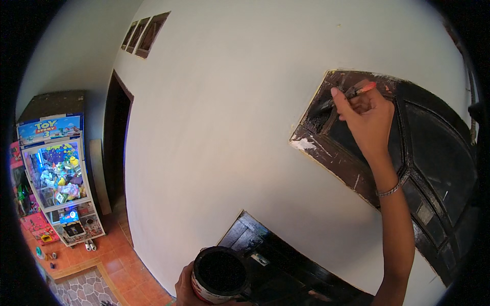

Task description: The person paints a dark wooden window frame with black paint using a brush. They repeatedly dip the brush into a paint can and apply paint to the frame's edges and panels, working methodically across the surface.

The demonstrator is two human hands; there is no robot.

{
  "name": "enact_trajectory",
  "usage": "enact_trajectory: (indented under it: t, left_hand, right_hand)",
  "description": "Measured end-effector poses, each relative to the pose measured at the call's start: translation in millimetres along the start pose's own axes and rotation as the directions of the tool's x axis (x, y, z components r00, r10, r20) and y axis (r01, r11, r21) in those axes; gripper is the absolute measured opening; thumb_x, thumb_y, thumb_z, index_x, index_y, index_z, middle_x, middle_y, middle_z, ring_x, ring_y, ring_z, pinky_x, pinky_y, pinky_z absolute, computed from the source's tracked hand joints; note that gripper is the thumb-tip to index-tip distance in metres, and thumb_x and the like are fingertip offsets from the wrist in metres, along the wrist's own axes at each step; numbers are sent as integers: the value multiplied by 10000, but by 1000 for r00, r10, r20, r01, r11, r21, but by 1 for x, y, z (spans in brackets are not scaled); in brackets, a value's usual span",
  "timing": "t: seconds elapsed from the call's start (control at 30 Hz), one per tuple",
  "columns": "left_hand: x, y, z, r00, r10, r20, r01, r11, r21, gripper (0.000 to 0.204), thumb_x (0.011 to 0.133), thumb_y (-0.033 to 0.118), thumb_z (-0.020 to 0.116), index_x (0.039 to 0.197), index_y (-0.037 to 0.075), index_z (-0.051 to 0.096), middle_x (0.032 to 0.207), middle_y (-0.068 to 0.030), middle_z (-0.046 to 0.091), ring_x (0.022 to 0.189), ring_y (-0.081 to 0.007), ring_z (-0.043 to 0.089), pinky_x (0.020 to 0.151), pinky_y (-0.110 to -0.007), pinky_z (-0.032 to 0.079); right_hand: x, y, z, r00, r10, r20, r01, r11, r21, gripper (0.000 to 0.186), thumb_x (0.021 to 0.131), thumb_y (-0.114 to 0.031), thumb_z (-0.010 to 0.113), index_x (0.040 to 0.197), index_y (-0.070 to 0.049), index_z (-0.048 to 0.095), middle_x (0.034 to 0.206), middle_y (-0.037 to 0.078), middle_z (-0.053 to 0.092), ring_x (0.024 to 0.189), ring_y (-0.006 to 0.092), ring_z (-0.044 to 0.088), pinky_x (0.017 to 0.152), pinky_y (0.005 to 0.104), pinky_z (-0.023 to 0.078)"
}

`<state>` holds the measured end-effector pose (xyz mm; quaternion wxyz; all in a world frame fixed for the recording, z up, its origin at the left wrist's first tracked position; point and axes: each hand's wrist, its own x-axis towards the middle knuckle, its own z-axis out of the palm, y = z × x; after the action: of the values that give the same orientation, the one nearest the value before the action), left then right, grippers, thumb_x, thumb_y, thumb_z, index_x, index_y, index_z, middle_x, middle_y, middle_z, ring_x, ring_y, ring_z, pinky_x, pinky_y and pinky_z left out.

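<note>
The can [208, 294] is left of the brush [353, 93], the claw machine [60, 173] further left.

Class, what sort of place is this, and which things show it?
Probably the front porch or entrance of a home: white shoes sit on orange floor tiles near a lit claw machine and a dark doorway.

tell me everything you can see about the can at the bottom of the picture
The can is round and open-topped, with a thick dark rim and a pale, red-marked side. Inside it looks black, perhaps paint; the level is unclear. The left hand grips its side, with the mouth facing up toward the camera. In view, it overlaps the lower dark frame.
</note>
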<state>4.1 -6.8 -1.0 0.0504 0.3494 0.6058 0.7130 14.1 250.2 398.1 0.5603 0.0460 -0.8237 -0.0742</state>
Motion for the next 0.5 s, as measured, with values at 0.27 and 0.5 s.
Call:
enact_trajectory:
  t: [0.27, 0.5]
  left_hand:
    - [6, -1, 4, 1000, 20, -4, -20, 1000, -1, 1076, 585, 332, 1037, 1426, -9, 459, 1276, -188, 654, 1167, -292, 664, 988, -429, 550]
    - [4, -1, 3, 1000, -12, -14, 12, 1000, -18, 1084, 575, 333, 1042, 1421, -9, 459, 1272, -185, 650, 1159, -286, 661, 979, -424, 554]
  right_hand:
    - [-7, 0, 7, 992, -94, 87, 101, 992, -72, 256, 883, -160, 863, 881, 14, 676, 668, 55, 707, 583, 73, 670, 516, 224, 530]
    - [-6, -5, 3, 999, -35, 31, 35, 999, -12, 294, 877, -176, 864, 824, 17, 648, 635, 71, 694, 569, 103, 688, 521, 243, 527]
